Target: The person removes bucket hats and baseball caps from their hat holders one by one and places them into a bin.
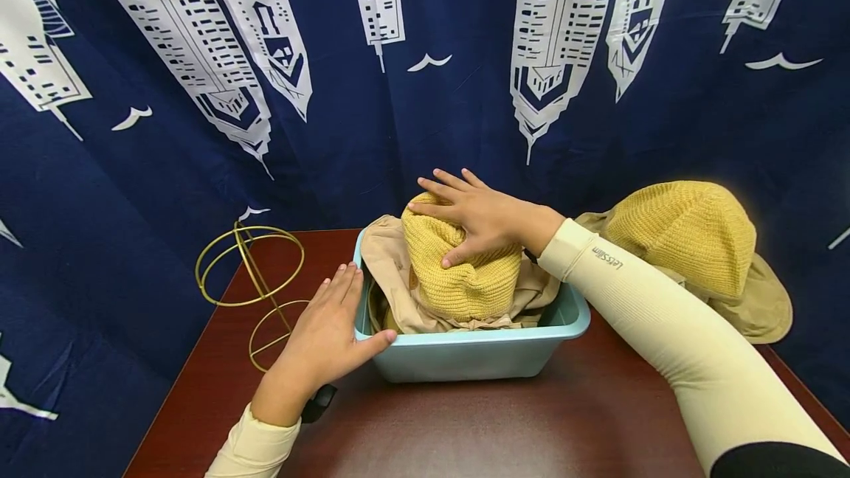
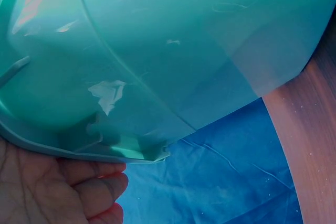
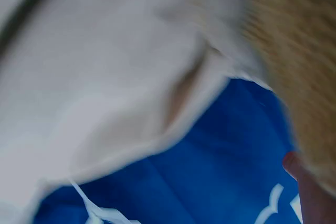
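Wire stand [image 1: 264,293] left of the left hand [image 1: 325,336], second hat [image 1: 684,238] right of the right hand [image 1: 481,218]; both hands lie straight-fingered against bin [image 1: 458,358] and knit hat [image 1: 458,291], bin's length running rightward

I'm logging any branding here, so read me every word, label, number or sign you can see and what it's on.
"Let'sSlim": upside down in the head view, on the cream right-arm sleeve.
No other lettering or numbers can be read in any view.

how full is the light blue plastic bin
Nearly full: beige fabric and a yellow knit hat occupy most of the bin, the hat standing above its rim.
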Demonstrator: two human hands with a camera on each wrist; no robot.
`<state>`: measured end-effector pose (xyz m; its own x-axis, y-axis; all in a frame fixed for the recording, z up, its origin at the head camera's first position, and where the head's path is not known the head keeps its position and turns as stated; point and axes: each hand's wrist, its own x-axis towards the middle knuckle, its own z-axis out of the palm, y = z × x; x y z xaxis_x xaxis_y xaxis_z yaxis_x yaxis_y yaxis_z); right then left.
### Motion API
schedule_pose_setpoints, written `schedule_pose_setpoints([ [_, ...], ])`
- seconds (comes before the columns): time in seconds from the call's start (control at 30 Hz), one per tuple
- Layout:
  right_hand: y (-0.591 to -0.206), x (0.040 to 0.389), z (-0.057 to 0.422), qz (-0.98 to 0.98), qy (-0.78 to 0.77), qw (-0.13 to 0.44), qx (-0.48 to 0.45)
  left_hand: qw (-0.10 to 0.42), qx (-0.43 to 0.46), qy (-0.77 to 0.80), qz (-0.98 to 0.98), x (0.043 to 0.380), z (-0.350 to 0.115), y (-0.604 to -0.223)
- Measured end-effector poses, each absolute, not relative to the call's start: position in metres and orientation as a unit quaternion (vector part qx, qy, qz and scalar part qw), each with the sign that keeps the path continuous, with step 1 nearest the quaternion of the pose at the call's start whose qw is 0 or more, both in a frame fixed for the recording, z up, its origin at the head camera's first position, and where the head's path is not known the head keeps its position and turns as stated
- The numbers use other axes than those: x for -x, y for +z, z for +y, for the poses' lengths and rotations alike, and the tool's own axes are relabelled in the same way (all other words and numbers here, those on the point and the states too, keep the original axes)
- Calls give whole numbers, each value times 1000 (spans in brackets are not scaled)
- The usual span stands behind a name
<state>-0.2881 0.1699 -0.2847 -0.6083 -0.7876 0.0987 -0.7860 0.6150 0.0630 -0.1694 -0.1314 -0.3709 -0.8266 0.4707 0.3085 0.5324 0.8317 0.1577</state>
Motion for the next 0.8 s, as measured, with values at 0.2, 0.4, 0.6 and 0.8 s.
schedule_pose_setpoints([
  [0.2, -300, 295, 166, -891, 9, 35, -452, 128, 265, -117, -948, 170, -131, -371],
  [0.4, -301, 281, 157, -866, 18, 41, -498, 135, 268, -116, -947, 170, -132, -370],
  [0.6, -306, 267, 149, -845, 6, 33, -534, 132, 267, -116, -948, 170, -132, -371],
  [0.8, -309, 261, 140, -848, -22, 19, -529, 129, 265, -113, -949, 170, -132, -370],
])
